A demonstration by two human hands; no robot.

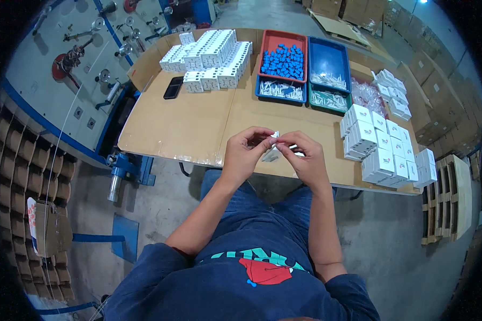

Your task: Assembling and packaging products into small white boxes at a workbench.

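Over the table's near edge my two hands meet, fingertips almost touching. Between them hangs a small clear plastic bag (271, 155) with something whitish at its top. My left hand (245, 154) pinches its upper edge from one side. From the other side, my right hand (307, 160) grips the same edge between thumb and forefinger. The fingers partly cover the bag's mouth, and whatever is inside is too small to make out.
A red tray (285, 37) holds blue plugs. Blue trays (329, 51) and a green tray (331, 108) hold thin white pieces. Clear bags (367, 96) lie beside them. White boxes (383, 142) stand right; stacked white units (211, 56) and a phone (173, 88) are far left.
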